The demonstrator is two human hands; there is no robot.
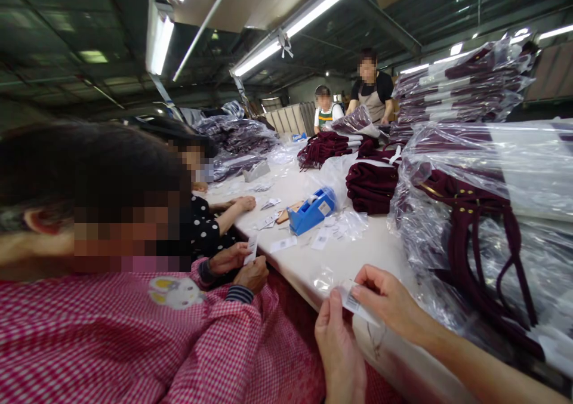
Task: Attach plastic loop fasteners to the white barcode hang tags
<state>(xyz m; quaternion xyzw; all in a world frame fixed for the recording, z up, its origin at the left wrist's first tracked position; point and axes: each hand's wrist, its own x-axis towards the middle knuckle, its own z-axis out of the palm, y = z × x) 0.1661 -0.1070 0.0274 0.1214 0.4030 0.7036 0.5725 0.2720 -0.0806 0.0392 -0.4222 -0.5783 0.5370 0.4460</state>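
Note:
Between my hands, over the near edge of the table (293,270), is a white paper tag (357,306) with a printed barcode. My left hand (338,344) pinches the tag's left end between thumb and fingers. From the right, my right hand (387,299) closes its thumb and fingertips on the tag's upper edge. A thin string seems to hang below the tag. Just beyond lie a clear plastic piece (323,280), loose tags (320,238) and a blue tape dispenser (312,210).
Plastic-wrapped maroon garments (474,195) are piled at the right, with folded maroon garments (371,186) beside them. A person in a pink checked garment (179,344) sits close on my left, holding another tag (251,249). More people are along the table and at its far end.

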